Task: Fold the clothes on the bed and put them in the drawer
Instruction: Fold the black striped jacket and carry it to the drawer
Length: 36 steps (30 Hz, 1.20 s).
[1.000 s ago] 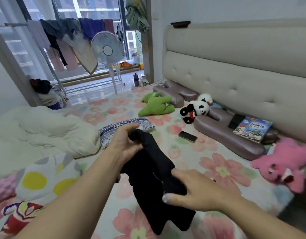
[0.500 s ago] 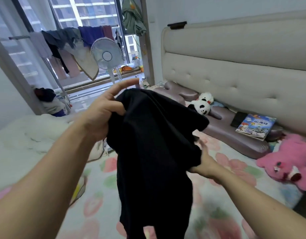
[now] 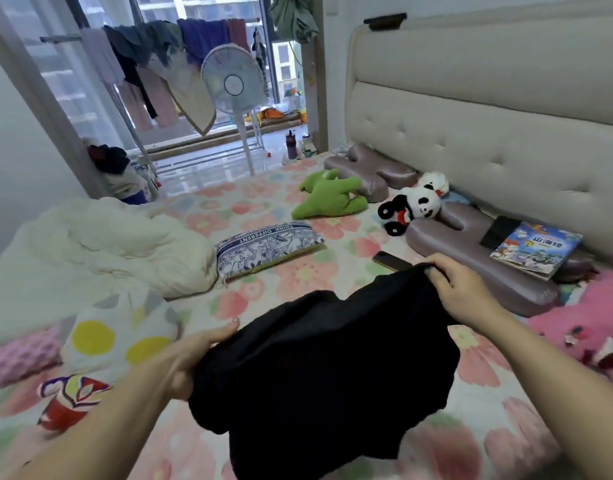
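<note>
A black garment (image 3: 319,368) is stretched between my two hands, low over the flowered bed sheet (image 3: 298,275). My left hand (image 3: 191,358) grips its near left edge. My right hand (image 3: 461,289) pinches its far right corner. The cloth sags in the middle and its lower part hangs toward me, hiding the sheet beneath. No drawer is in view.
On the bed lie a white duvet (image 3: 101,244), a blue patterned pillow (image 3: 267,244), a spotted cloth (image 3: 118,334), a phone (image 3: 390,261), green (image 3: 329,199), panda (image 3: 412,206) and pink (image 3: 582,327) plush toys, and a book (image 3: 537,249) on purple cushions. A fan (image 3: 234,84) and drying rack stand by the window.
The black garment was bunched, then lifted high in front of me. Now both hands have come down and spread apart, holding it wide and low over the sheet.
</note>
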Each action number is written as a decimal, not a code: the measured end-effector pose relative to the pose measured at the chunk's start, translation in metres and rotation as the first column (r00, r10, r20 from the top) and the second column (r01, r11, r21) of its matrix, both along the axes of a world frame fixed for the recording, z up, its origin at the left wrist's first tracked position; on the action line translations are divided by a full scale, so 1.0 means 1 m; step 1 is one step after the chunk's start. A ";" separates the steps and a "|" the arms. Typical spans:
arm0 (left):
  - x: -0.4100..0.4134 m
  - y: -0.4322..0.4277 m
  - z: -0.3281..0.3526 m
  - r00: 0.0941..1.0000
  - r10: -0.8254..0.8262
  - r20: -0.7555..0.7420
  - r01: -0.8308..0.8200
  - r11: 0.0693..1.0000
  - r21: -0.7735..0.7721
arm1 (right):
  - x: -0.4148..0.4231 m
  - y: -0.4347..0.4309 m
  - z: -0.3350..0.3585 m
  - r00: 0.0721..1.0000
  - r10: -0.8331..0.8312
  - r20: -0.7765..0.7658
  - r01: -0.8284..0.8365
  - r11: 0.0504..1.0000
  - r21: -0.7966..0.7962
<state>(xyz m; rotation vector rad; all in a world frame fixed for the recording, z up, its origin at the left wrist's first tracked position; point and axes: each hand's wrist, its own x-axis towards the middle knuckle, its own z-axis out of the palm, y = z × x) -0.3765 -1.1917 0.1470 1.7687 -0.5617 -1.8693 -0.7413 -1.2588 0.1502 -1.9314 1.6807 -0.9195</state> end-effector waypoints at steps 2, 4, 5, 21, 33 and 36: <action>-0.004 0.008 -0.017 0.996 -0.083 0.022 0.082 0.995 0.050 | -0.003 -0.003 0.012 0.995 0.038 -0.095 -0.041 0.999 -0.031; -0.008 0.012 -0.026 0.997 -0.075 -0.031 0.073 0.996 -0.059 | -0.009 -0.004 0.023 0.974 0.067 -0.218 -0.081 0.995 -0.056; -0.009 0.013 -0.028 0.996 -0.041 -0.074 0.030 0.989 -0.143 | -0.014 -0.005 0.027 0.956 0.072 -0.284 -0.092 0.994 -0.058; 0.067 -0.030 -0.186 0.807 0.361 0.468 -0.112 0.871 -0.479 | 0.101 -0.154 -0.149 0.863 0.097 -0.495 -0.085 0.995 0.046; 0.036 0.082 -0.421 0.436 0.263 0.861 -0.437 0.898 -0.053 | 0.079 0.068 -0.416 0.940 -0.260 -0.219 0.321 0.466 0.825; 0.033 0.093 -0.424 0.474 0.411 0.779 -0.506 0.851 -0.141 | 0.080 0.095 -0.419 0.950 -0.251 -0.185 0.280 0.428 0.859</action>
